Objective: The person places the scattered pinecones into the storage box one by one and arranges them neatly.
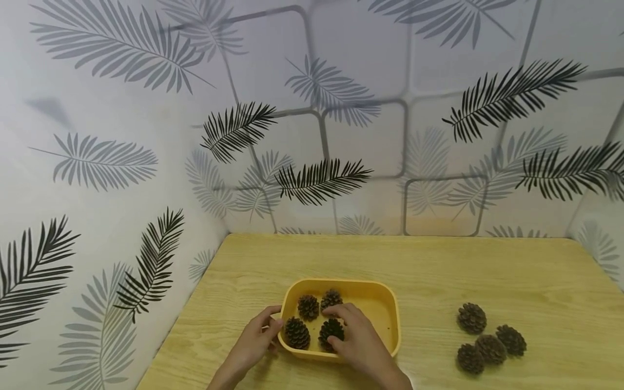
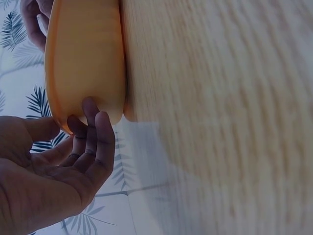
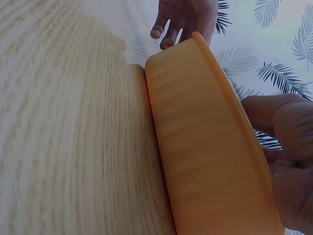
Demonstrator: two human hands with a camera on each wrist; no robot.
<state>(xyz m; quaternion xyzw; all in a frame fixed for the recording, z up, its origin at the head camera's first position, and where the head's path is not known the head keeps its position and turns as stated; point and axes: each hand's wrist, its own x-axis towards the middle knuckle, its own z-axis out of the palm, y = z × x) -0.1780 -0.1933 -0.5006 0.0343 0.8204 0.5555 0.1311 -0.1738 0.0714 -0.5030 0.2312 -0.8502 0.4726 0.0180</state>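
A yellow plastic tray [image 1: 375,303] with rounded corners stands on the table. My left hand [image 1: 255,338] holds its left end, thumb at the rim and fingers against the outer wall; the left wrist view shows this hand [image 2: 73,156] at the tray's corner. Several brown pine cones lie in the tray's left half: one at the near left [image 1: 297,332], one behind it [image 1: 308,307] and one at the back [image 1: 331,298]. My right hand [image 1: 358,336] reaches over the near rim, thumb and fingers curled round another pine cone [image 1: 330,333]. The tray wall hides that cone in the right wrist view.
Right of the tray, several more pine cones [image 1: 491,349] lie grouped on the wooden table [image 1: 429,271]. A pale wall covering with leaf prints [image 1: 365,206] rises behind the table's back edge and along its left side.
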